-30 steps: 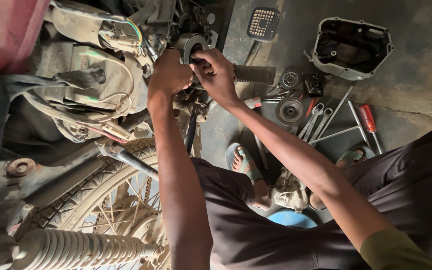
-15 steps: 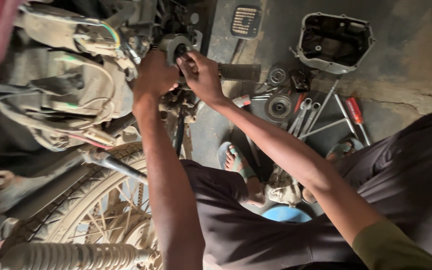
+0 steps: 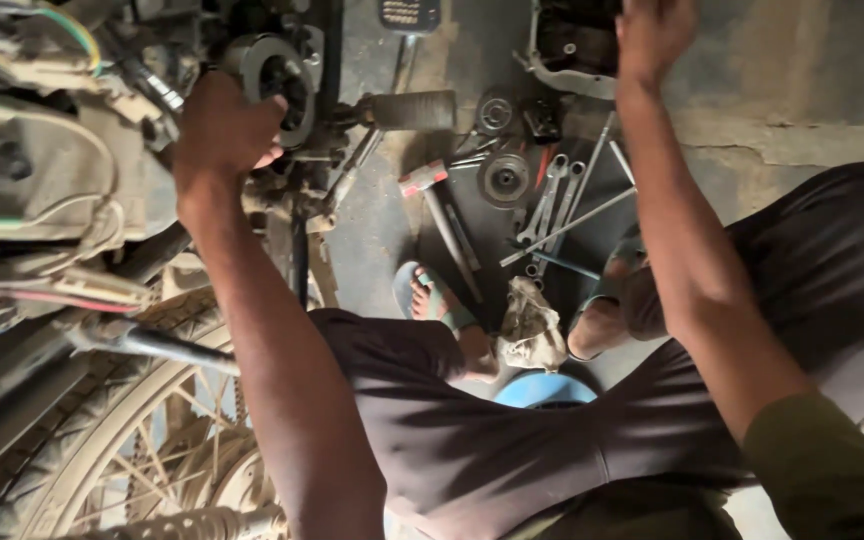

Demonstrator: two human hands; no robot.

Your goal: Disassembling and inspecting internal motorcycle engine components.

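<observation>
My left hand [image 3: 222,130] is curled against a round grey metal housing [image 3: 270,72] on the side of a motorcycle engine [image 3: 62,170], gripping its edge. My right hand [image 3: 652,35] is stretched out far to the upper right, over a black engine cover [image 3: 567,45] lying on the floor. Its fingertips run past the top edge of the view, so what they hold is hidden. Both forearms reach out from my dark-clothed knees.
Wrenches [image 3: 552,200], a red-headed hammer [image 3: 424,182] and round metal discs [image 3: 504,178] lie on the concrete floor. A dirty rag [image 3: 532,325] sits by my sandalled foot [image 3: 432,298], above a blue stool [image 3: 544,390]. The spoked wheel [image 3: 102,440] fills the lower left.
My right hand has left the round housing and swung away to the right, over the black cover on the floor. The left hand stays on the housing.
</observation>
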